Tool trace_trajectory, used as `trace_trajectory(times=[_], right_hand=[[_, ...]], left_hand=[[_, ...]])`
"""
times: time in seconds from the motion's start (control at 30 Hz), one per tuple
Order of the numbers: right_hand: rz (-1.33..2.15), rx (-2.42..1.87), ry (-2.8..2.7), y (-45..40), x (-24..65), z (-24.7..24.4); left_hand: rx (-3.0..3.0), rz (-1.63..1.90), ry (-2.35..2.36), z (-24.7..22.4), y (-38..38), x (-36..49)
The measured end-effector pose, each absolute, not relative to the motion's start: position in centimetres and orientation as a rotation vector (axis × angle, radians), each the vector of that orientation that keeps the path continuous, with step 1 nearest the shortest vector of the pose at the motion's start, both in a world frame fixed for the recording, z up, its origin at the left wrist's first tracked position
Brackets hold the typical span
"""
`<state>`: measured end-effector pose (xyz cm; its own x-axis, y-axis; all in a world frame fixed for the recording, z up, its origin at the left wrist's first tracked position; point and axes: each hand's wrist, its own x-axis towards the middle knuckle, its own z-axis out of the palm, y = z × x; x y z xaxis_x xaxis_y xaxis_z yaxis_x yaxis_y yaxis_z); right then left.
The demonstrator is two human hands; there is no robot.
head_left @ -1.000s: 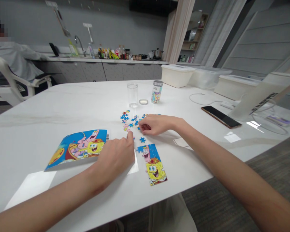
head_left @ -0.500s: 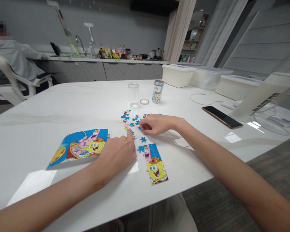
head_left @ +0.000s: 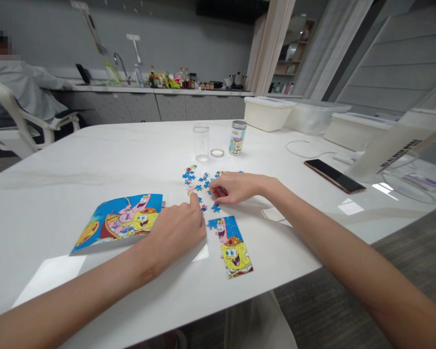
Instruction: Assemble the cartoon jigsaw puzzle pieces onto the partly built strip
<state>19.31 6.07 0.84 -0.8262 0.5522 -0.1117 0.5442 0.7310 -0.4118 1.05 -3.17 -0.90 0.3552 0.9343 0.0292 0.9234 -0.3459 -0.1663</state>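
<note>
Several loose blue and pink puzzle pieces lie scattered on the white table. My right hand is over their right side, thumb and fingers curled together; a fingertip is at a blue piece. Whether it grips anything is too small to tell. My left hand rests by the pieces, index finger pointing forward and the others folded under, hidden from view. Beside it lies a curled picture sheet. A joined puzzle section with a yellow cartoon figure lies nearer the table's front edge.
Behind the pieces stand a clear jar, a round lid and a printed can. A phone, cable and pale bins are at the right. A person in grey sits far left.
My right hand's fingertips have shifted slightly down onto the blue piece nearest the joined section. My left hand has barely moved.
</note>
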Motion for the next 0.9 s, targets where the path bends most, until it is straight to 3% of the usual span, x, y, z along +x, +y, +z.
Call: trace_trajectory(times=[0.33, 0.6, 0.77, 0.9], right_hand=[[0.853, -0.823, -2.907, 4.9, 18.3, 1.4], [0.974, -0.687, -2.812, 5.3, 18.7, 1.4], [1.094, -0.614, -2.816, 5.3, 18.8, 1.8], [1.242, -0.577, -2.869, 5.0, 18.6, 2.0]], left_hand=[[-2.473, 0.298, -1.558, -0.8, -2.9, 1.1], [-2.389, -0.106, -1.467, -1.4, -3.2, 1.0], [-2.525, -0.505, -0.554, -1.5, -3.9, 0.5], [-2.636, -0.483, 0.068, -1.7, -4.8, 0.4]])
